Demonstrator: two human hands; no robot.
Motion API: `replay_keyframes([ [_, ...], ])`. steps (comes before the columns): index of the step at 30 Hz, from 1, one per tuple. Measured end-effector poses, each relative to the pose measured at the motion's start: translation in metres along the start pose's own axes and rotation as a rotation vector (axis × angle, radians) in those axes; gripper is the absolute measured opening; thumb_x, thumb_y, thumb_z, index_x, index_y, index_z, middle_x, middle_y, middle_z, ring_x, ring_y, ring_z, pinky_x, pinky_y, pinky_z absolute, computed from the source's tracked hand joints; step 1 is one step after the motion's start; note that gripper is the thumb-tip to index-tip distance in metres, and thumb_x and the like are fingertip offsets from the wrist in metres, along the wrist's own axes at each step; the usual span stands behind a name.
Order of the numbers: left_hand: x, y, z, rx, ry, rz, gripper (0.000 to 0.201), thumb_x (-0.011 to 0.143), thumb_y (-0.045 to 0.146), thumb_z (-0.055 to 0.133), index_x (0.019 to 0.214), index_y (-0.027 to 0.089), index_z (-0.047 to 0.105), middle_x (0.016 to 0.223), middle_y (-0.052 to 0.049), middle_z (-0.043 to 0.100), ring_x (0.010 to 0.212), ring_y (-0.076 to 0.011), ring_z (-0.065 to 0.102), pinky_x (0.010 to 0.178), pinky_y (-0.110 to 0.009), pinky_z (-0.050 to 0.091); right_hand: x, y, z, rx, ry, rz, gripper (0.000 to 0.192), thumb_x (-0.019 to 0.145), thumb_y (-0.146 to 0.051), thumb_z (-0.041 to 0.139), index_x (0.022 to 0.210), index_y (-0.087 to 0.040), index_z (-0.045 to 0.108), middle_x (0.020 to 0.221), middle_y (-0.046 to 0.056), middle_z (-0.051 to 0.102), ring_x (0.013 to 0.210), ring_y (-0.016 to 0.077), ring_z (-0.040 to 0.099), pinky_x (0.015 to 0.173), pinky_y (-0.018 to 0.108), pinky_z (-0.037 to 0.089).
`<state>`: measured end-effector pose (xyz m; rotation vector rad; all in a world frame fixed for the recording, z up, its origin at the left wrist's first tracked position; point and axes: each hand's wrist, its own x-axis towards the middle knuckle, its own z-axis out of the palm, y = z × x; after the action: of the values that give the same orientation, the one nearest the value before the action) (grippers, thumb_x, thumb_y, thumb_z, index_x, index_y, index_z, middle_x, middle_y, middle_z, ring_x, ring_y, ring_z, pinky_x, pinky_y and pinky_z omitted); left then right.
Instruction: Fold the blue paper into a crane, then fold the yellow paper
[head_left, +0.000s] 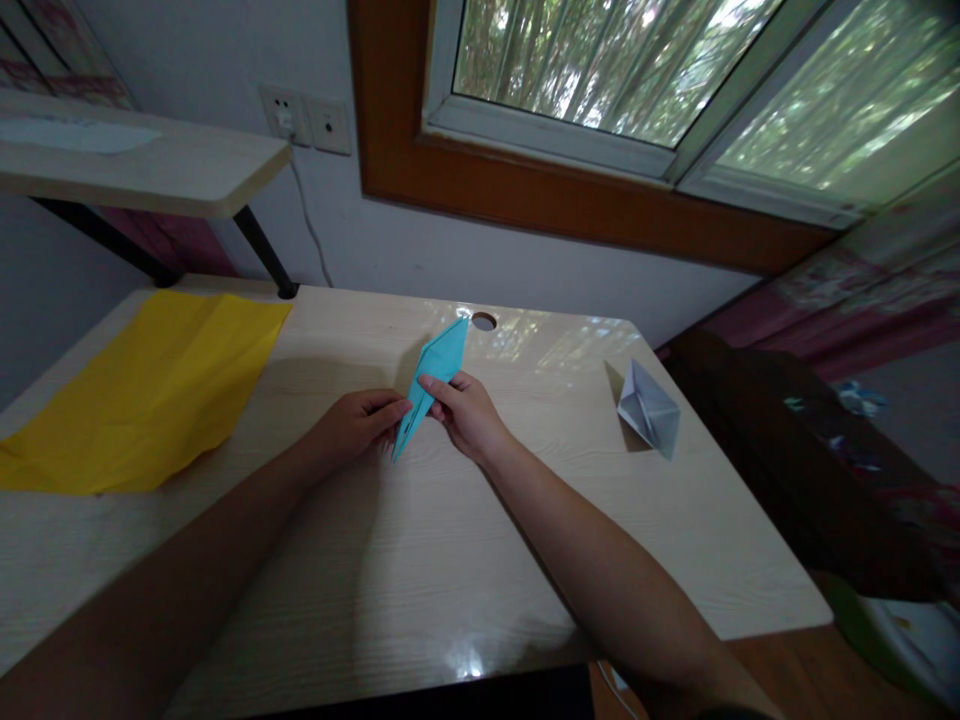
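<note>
A folded sheet of turquoise paper point(442, 352), long and pointed at both ends, is held at a tilt above the middle of the desk. My left hand point(360, 420) pinches its lower left edge between thumb and fingers. From the other side my right hand point(465, 412) grips it, the thumb lying across the front face and the fingers behind. Narrow folded flaps show at the lower tip. The fingertips behind the paper are hidden.
A large yellow sheet point(150, 390) lies on the desk point(465, 560) at left, near a raised shelf point(217, 185). A folded grey-white paper shape point(649, 410) stands at right. The desk has a round cable hole point(484, 321) at its back edge, below the window.
</note>
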<state>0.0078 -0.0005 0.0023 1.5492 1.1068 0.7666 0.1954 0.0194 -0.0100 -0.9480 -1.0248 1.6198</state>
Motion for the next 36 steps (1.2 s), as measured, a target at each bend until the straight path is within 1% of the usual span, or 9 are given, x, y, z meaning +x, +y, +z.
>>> replay_keyframes([
  [5, 0.000, 0.001, -0.005, -0.145, -0.138, -0.042, 0.047, 0.087, 0.061, 0.061, 0.066, 0.020, 0.068, 0.062, -0.003, 0.063, 0.056, -0.0152, 0.052, 0.056, -0.026, 0.039, 0.001, -0.001, 0.001, 0.078, 0.051, -0.055, 0.041, 0.071, -0.050, 0.084, 0.071, -0.020, 0.056, 0.053, -0.007, 0.046, 0.050, 0.0079, 0.035, 0.051, 0.025, 0.030],
  [10, -0.001, -0.004, -0.006, -0.186, -0.224, -0.101, 0.041, 0.081, 0.060, 0.068, 0.072, 0.020, 0.076, 0.063, -0.005, 0.066, 0.055, -0.0159, 0.055, 0.052, -0.025, 0.041, 0.001, 0.000, 0.000, 0.087, 0.076, -0.066, 0.042, 0.070, -0.051, 0.084, 0.071, -0.021, 0.054, 0.054, -0.008, 0.045, 0.050, 0.0082, 0.035, 0.051, 0.025, 0.031],
  [15, -0.001, -0.009, -0.005, -0.226, -0.214, -0.152, 0.033, 0.079, 0.053, 0.073, 0.073, 0.021, 0.078, 0.063, -0.006, 0.068, 0.054, -0.0164, 0.059, 0.049, -0.025, 0.043, 0.001, 0.001, 0.000, 0.071, 0.079, -0.083, 0.041, 0.071, -0.051, 0.083, 0.073, -0.021, 0.056, 0.054, -0.008, 0.044, 0.049, 0.0081, 0.034, 0.050, 0.025, 0.031],
  [23, -0.001, -0.001, -0.005, -0.220, -0.230, -0.162, 0.033, 0.079, 0.052, 0.073, 0.070, 0.021, 0.077, 0.059, -0.005, 0.067, 0.052, -0.0152, 0.057, 0.048, -0.025, 0.042, 0.000, 0.001, 0.001, 0.093, 0.113, -0.103, 0.041, 0.072, -0.049, 0.084, 0.071, -0.021, 0.055, 0.053, -0.008, 0.046, 0.049, 0.0079, 0.036, 0.051, 0.025, 0.031],
  [27, -0.001, -0.002, -0.005, -0.216, -0.234, -0.171, 0.033, 0.081, 0.052, 0.072, 0.070, 0.021, 0.077, 0.059, -0.005, 0.067, 0.051, -0.0147, 0.056, 0.049, -0.025, 0.041, 0.000, 0.001, 0.001, 0.088, 0.141, -0.102, 0.041, 0.071, -0.049, 0.084, 0.071, -0.021, 0.054, 0.052, -0.008, 0.046, 0.049, 0.0082, 0.036, 0.052, 0.025, 0.032],
  [32, -0.001, -0.005, -0.004, -0.219, -0.228, -0.190, 0.033, 0.081, 0.052, 0.073, 0.072, 0.020, 0.076, 0.058, -0.004, 0.065, 0.050, -0.0128, 0.054, 0.048, -0.023, 0.039, 0.000, 0.001, 0.001, 0.125, 0.155, -0.117, 0.039, 0.071, -0.046, 0.085, 0.069, -0.020, 0.055, 0.051, -0.008, 0.047, 0.048, 0.0080, 0.036, 0.050, 0.025, 0.030],
  [36, -0.001, -0.002, -0.005, -0.170, -0.244, -0.219, 0.033, 0.084, 0.049, 0.071, 0.074, 0.017, 0.074, 0.059, -0.002, 0.064, 0.051, -0.0108, 0.054, 0.050, -0.021, 0.040, 0.001, 0.001, 0.000, 0.135, 0.189, -0.127, 0.039, 0.069, -0.046, 0.086, 0.068, -0.020, 0.056, 0.051, -0.008, 0.047, 0.047, 0.0077, 0.035, 0.048, 0.025, 0.027],
])
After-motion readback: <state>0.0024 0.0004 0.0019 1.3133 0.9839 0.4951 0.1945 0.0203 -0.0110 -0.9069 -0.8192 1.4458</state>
